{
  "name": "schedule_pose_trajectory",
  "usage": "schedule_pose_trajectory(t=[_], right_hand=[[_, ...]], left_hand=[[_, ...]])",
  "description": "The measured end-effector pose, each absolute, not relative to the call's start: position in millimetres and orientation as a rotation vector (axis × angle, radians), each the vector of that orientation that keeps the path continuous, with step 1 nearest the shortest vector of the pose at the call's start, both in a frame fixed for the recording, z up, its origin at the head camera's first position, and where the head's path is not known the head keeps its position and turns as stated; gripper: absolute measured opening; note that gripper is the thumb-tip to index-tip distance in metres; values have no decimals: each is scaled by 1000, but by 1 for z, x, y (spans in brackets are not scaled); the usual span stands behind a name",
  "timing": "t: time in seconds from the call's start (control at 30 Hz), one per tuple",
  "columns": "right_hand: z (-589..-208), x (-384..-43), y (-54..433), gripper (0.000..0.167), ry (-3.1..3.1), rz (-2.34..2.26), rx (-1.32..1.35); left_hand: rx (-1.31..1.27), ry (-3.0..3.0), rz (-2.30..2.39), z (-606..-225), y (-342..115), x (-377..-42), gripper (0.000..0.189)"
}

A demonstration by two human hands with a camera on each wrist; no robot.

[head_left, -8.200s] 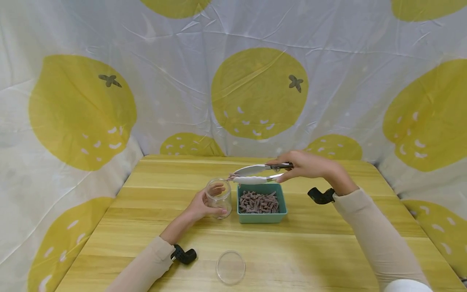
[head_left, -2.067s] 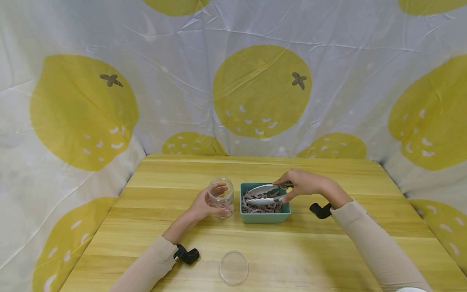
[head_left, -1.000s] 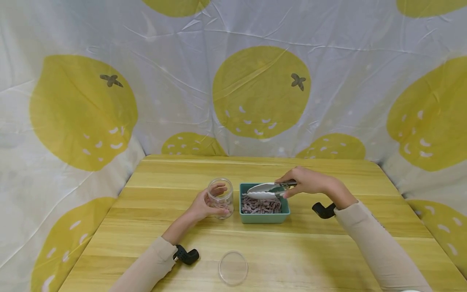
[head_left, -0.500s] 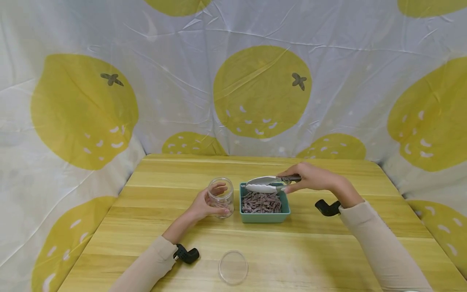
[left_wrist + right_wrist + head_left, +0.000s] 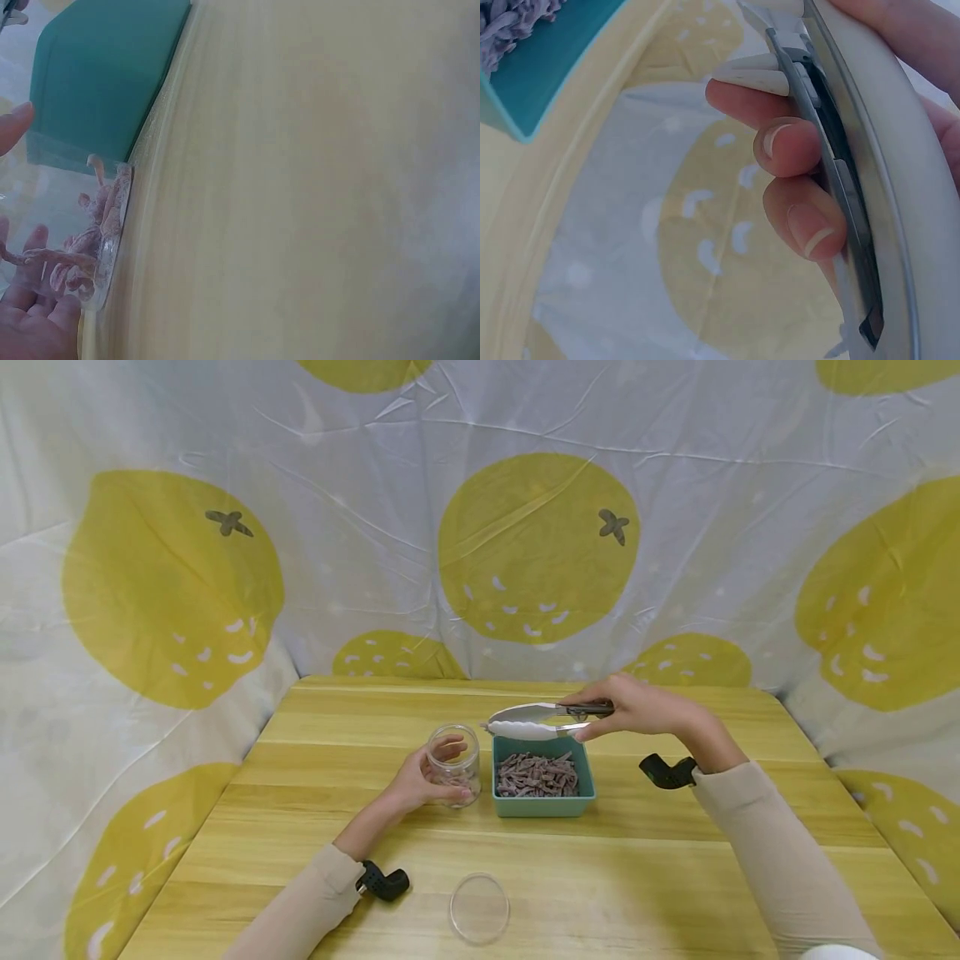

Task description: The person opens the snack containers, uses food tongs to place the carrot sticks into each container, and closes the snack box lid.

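A clear jar (image 5: pixel 455 766) stands on the table, and my left hand (image 5: pixel 412 783) grips it round its side. Several pinkish-brown, shred-like strips (image 5: pixel 105 214) lie at the bottom of the jar in the left wrist view. My right hand (image 5: pixel 637 706) holds metal tongs with white tips (image 5: pixel 525 729) over the back of a green box (image 5: pixel 543 808). A small bit of strip pokes out at the tongs' tips, close to the jar's rim. Greyish-brown strips (image 5: pixel 536 777) cover the floor of the box. The right wrist view shows fingers curled round the tongs' handles.
A clear round disc (image 5: pixel 480 910), like a lid, lies on the wooden table (image 5: pixel 637 868) near its front. The box stands just right of the jar. Behind the table hangs a white cloth (image 5: pixel 360 543) with yellow fruit prints.
The tongs dipped into the box, then rose out of it and moved left toward the jar with a bit of strip at the tips. The left hand and jar have stayed put.
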State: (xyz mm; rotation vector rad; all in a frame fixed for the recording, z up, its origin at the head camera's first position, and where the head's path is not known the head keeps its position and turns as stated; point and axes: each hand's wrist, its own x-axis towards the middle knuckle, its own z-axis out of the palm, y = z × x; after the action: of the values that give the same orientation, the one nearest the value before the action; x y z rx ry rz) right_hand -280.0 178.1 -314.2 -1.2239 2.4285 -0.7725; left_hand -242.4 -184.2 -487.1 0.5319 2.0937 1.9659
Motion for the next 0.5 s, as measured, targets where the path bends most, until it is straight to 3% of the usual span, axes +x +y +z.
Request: schedule_pose_trajectory(t=[0.5], right_hand=[[-306, -284, 139, 56, 2412, -704, -1292]], left_hand=[[527, 2102, 1950, -488, -185, -243, 84]])
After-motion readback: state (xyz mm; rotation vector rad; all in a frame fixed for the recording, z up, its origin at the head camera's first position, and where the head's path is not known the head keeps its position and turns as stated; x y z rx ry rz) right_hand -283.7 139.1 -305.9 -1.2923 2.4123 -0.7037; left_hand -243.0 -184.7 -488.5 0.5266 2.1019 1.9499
